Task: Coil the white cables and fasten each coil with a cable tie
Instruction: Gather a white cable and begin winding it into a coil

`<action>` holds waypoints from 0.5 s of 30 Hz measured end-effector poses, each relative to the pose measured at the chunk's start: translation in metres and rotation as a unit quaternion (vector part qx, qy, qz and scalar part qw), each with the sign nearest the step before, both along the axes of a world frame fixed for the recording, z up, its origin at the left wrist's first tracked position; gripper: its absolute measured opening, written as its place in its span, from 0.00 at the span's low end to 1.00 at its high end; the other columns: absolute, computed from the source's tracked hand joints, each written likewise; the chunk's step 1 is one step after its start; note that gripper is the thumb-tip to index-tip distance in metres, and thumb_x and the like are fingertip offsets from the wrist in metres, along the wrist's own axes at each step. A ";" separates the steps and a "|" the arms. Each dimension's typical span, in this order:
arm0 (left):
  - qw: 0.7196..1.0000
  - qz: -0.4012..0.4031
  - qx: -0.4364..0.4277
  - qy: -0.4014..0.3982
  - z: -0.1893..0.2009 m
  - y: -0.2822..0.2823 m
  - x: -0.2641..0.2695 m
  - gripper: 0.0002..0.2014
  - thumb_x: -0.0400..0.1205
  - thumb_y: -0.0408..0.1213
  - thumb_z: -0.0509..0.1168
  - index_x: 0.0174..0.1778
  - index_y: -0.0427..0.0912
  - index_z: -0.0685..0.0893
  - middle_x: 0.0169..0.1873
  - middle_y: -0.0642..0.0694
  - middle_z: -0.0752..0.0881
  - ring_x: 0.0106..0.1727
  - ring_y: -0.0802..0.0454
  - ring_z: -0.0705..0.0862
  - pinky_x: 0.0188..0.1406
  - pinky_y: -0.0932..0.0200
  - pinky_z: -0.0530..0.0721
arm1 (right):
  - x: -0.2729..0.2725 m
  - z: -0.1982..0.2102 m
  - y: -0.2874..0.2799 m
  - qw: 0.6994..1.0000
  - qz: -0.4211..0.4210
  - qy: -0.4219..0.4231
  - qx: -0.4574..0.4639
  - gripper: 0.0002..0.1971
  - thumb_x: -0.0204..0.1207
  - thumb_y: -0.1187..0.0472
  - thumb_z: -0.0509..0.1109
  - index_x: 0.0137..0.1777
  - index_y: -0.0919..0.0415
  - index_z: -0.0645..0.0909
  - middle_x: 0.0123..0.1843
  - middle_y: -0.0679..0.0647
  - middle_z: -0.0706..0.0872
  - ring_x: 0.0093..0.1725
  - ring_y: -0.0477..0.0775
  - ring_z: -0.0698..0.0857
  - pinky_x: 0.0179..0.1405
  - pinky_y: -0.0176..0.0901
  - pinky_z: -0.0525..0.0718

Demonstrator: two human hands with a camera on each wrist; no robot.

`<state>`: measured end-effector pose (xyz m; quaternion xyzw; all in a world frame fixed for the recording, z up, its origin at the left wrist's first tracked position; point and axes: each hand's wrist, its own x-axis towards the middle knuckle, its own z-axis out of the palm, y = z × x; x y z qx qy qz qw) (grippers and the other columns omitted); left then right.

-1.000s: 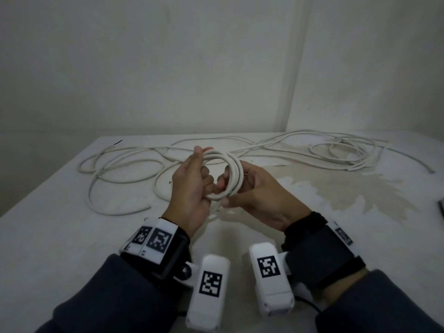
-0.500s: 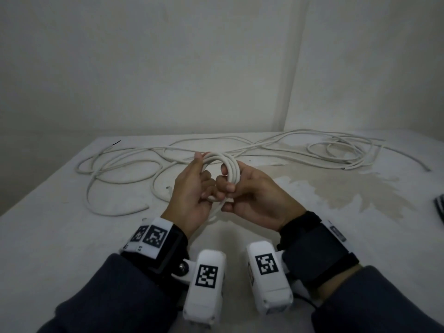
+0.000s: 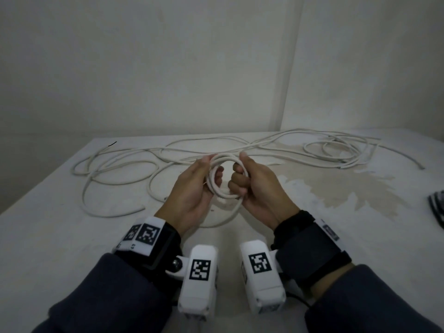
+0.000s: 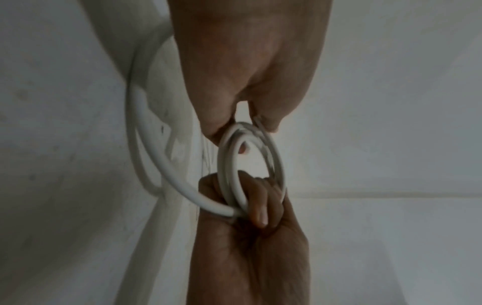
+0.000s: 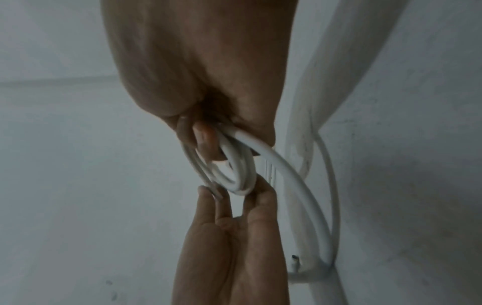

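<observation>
Gripping coil (image 3: 225, 179) both sides: left hand (image 3: 192, 191), right hand (image 3: 259, 188); loose cables (image 3: 336, 150) sprawl behind, striped object (image 3: 437, 207) right.

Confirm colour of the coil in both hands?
White coil, gripped by left hand and right hand; clearest in head view.

White coil of cable (image 3: 224, 179); white loose cables (image 3: 336, 150) on off-white table (image 3: 48, 224) with brownish stain (image 3: 348, 188). Dark navy sleeves (image 3: 108, 296). White wrist cameras (image 3: 199, 280) bearing black-and-white square markers. Black-and-white striped object (image 3: 438, 207) at right edge.
</observation>
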<state>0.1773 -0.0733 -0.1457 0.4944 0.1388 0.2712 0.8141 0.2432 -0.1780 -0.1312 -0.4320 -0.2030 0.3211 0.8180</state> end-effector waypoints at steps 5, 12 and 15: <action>0.999 0.010 0.021 0.024 0.012 0.001 -0.010 0.10 0.86 0.38 0.60 0.48 0.37 0.84 0.33 0.45 0.86 0.32 0.55 0.84 0.29 0.67 0.82 | 0.027 0.003 -0.016 0.984 -0.096 0.107 0.110 0.20 0.88 0.54 0.54 0.33 0.58 0.68 0.17 0.46 0.64 0.17 0.44 0.62 0.20 0.32 0.64; 0.963 -0.165 0.042 0.209 0.012 -0.011 -0.020 0.21 0.87 0.46 0.56 0.53 0.29 0.84 0.45 0.34 0.91 0.40 0.47 0.91 0.39 0.57 0.89 | 0.029 -0.002 -0.018 0.973 -0.070 0.155 0.155 0.21 0.87 0.49 0.53 0.33 0.57 0.69 0.17 0.46 0.64 0.18 0.45 0.65 0.30 0.35 0.61; 0.992 -0.053 -0.041 0.104 0.010 -0.005 -0.017 0.11 0.87 0.35 0.57 0.51 0.30 0.81 0.44 0.37 0.88 0.44 0.46 0.89 0.41 0.55 0.90 | 0.023 -0.001 -0.015 0.977 -0.028 0.157 0.138 0.22 0.86 0.48 0.54 0.31 0.56 0.69 0.17 0.46 0.62 0.18 0.45 0.66 0.29 0.35 0.62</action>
